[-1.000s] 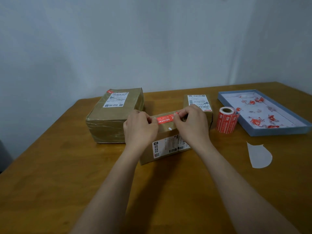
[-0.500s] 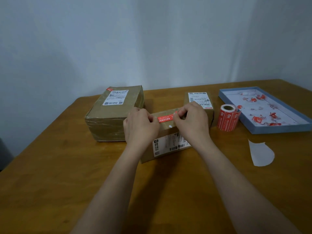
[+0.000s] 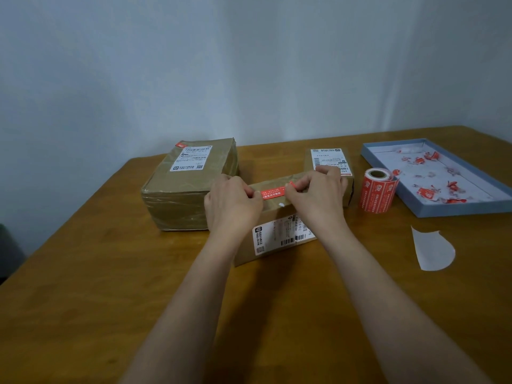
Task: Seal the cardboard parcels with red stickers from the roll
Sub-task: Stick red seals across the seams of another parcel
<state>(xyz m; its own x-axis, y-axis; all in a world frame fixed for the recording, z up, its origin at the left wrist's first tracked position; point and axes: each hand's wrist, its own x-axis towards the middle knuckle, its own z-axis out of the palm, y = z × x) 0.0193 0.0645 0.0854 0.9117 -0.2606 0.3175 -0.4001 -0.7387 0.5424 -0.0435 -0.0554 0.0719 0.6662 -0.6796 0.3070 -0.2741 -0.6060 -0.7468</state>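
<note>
- A red sticker [image 3: 273, 193] lies along the top of the middle parcel [image 3: 277, 217], a narrow strip with small pale print, stretched between the two hands.
- The left hand [image 3: 231, 206] has its fingers curled at the strip's left end, thumb and fingertips pinched on it; the hand's heel rests over the parcel's near left edge.
- The right hand [image 3: 318, 195] pinches the right end, which lifts a little off the cardboard; its other fingers curl over the far top edge.
- The middle parcel is a plain brown cardboard box, matt, with a white printed shipping label on its near face.
- The large parcel [image 3: 188, 187] stands left of it on the worktop [image 3: 110, 273], wrapped in glossy, wrinkled clear tape, a white label on top and a small red sticker at its far corner.
- A small parcel [image 3: 329, 162] sits just behind the right hand.
- The sticker roll [image 3: 376, 191], a red cylinder on a cardboard core, stands upright right of the parcels, beside a shallow blue tray [image 3: 454, 210] that holds crumpled red scraps.
- A curved piece of pale backing paper [image 3: 432, 250] lies flat on the smooth wooden worktop.
</note>
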